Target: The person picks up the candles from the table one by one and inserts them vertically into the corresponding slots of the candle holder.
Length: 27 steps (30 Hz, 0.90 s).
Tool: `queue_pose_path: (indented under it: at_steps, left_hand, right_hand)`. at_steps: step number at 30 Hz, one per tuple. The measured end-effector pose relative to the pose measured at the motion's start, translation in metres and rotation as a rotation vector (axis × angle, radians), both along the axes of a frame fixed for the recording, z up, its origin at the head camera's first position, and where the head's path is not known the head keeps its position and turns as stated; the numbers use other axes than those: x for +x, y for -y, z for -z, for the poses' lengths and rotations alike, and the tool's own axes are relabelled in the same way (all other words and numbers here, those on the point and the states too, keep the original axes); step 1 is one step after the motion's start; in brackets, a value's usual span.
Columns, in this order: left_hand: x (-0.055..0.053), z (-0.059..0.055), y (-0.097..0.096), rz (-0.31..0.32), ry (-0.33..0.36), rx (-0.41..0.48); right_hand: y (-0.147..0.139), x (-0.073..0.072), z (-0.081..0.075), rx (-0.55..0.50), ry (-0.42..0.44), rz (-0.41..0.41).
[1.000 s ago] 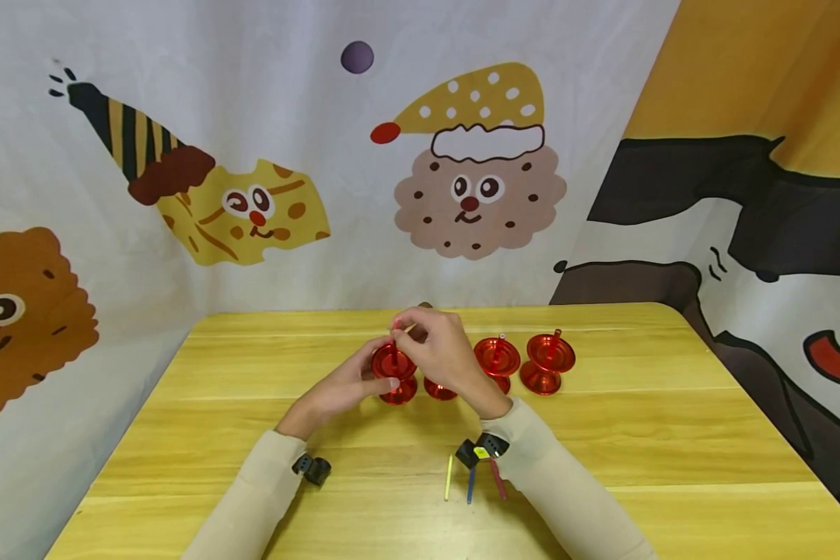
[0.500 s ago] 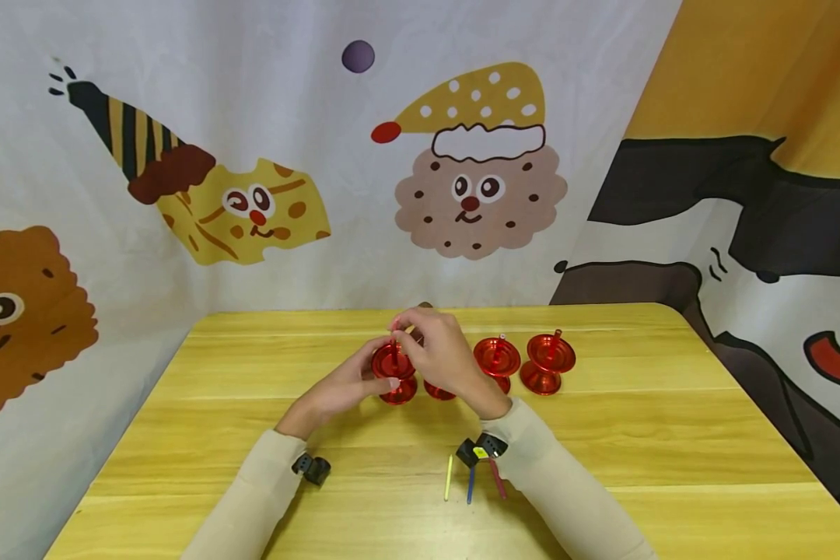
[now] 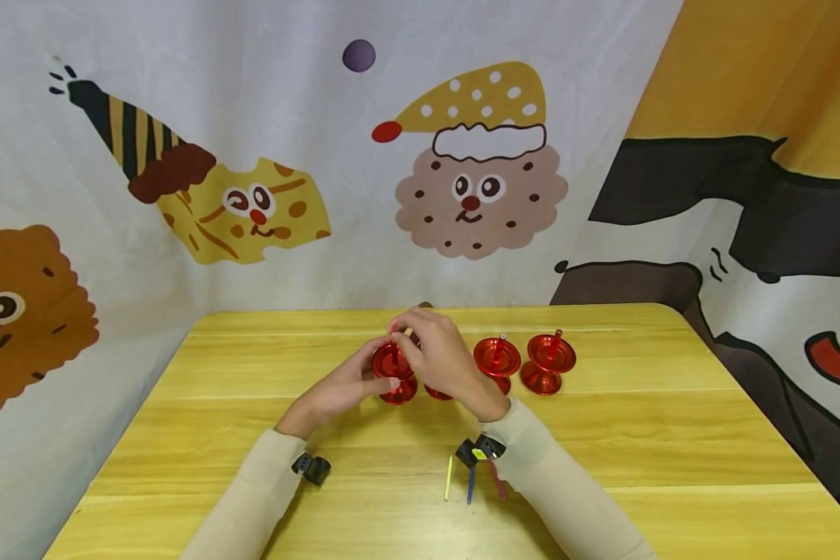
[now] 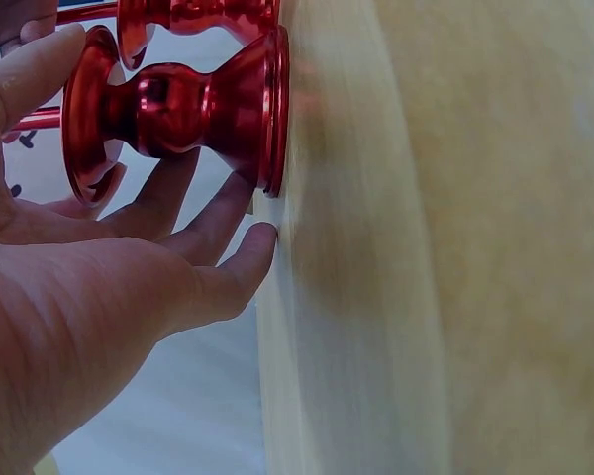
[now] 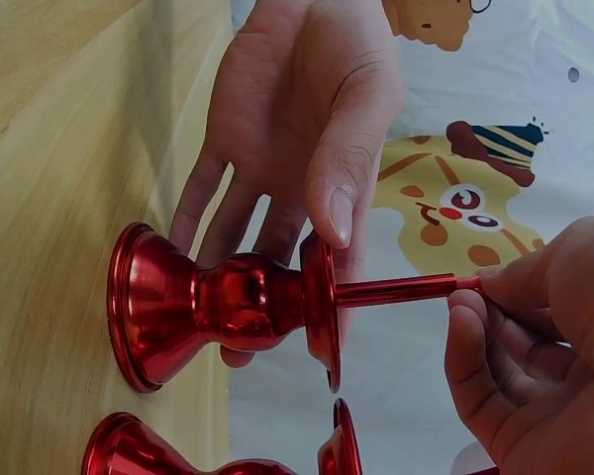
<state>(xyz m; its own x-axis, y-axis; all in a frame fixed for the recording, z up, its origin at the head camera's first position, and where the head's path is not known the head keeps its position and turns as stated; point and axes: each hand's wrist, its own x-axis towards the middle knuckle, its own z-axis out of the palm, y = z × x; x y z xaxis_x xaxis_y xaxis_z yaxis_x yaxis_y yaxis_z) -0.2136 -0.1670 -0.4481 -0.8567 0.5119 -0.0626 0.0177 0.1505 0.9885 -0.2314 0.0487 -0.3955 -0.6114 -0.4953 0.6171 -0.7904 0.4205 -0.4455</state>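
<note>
A shiny red metal candlestick (image 3: 399, 390) stands upright on the table, leftmost in a row. My left hand (image 3: 339, 385) holds it, thumb by the dish rim and fingers round its far side. A thin red tube (image 5: 396, 290) rises from the dish. At the tube's top, my right hand (image 3: 437, 350) pinches a slim pinkish-red candle (image 5: 468, 283) between thumb and forefinger. Only a short bit of the candle shows; its lower end is hidden, apparently inside the tube. My right hand partly covers a second red candlestick (image 3: 439, 391).
Two more red candlesticks, a third (image 3: 497, 356) and a fourth (image 3: 549, 354), stand to the right. Nearer me on the wooden table (image 3: 602, 459) lie a yellow stick (image 3: 449, 478), a blue stick (image 3: 470, 486) and a dark pink stick (image 3: 498, 482). A printed cloth (image 3: 287, 288) hangs behind.
My right fingertips have come down slightly toward the tube's top with the candle. My left hand and the candlestick have stayed in place.
</note>
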Motion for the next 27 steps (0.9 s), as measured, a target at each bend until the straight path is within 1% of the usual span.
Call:
queue_pose_path:
  at_steps: [6, 10, 18, 22, 27]
  left_hand:
    - [-0.0016, 0.0015, -0.0004, 0.008, -0.023, 0.004]
    - [-0.0014, 0.0025, -0.0004, 0.001, -0.023, 0.002]
    - [0.0015, -0.0025, -0.0016, -0.010, -0.010, -0.009]
    - [0.0016, -0.0022, -0.0014, -0.013, -0.013, -0.005]
    - [0.0004, -0.0006, -0.0006, -0.004, -0.021, 0.002]
  right_hand:
    - [0.0002, 0.0003, -0.0005, 0.032, -0.010, 0.008]
    - [0.0007, -0.0006, 0.0008, 0.040, -0.020, 0.006]
    - [0.0016, 0.0005, 0.0011, 0.058, -0.033, 0.012]
    - [0.0013, 0.0008, 0.0013, 0.045, -0.013, 0.011]
    - [-0.0002, 0.0006, 0.0011, 0.005, 0.013, 0.004]
